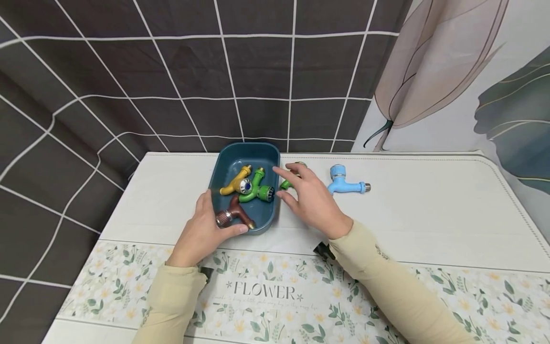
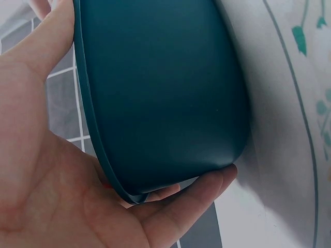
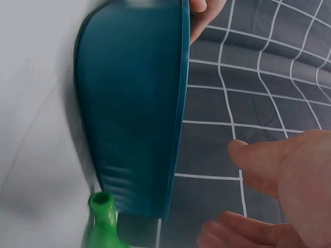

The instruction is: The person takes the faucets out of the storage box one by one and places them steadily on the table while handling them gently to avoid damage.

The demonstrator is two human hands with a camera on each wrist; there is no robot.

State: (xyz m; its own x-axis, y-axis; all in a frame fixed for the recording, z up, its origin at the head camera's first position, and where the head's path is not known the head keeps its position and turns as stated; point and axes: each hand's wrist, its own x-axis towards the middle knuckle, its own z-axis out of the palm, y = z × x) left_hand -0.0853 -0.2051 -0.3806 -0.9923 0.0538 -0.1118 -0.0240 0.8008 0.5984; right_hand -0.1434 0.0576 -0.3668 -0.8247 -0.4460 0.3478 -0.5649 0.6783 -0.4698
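A dark teal plastic basin (image 1: 258,152) holds a yellow tap (image 1: 232,185), a green tap (image 1: 257,179) and a brown tap (image 1: 237,211). My left hand (image 1: 199,235) grips the basin's near left corner, thumb over the near rim and fingers round the outer wall (image 2: 165,98). Just beyond the right rim hovers my right hand (image 1: 315,203), thumb and fingers spread apart with nothing between them. Behind it a second green tap (image 1: 286,184) lies on the table, partly hidden; its spout (image 3: 102,209) shows in the right wrist view.
Right of my right hand lies a light blue tap (image 1: 349,187). The white table cover (image 1: 429,210) has a flowered band (image 1: 266,277) along the front. A dark checked cloth (image 1: 258,67) hangs behind the basin, and a leaf-patterned curtain (image 1: 451,71) hangs at the right.
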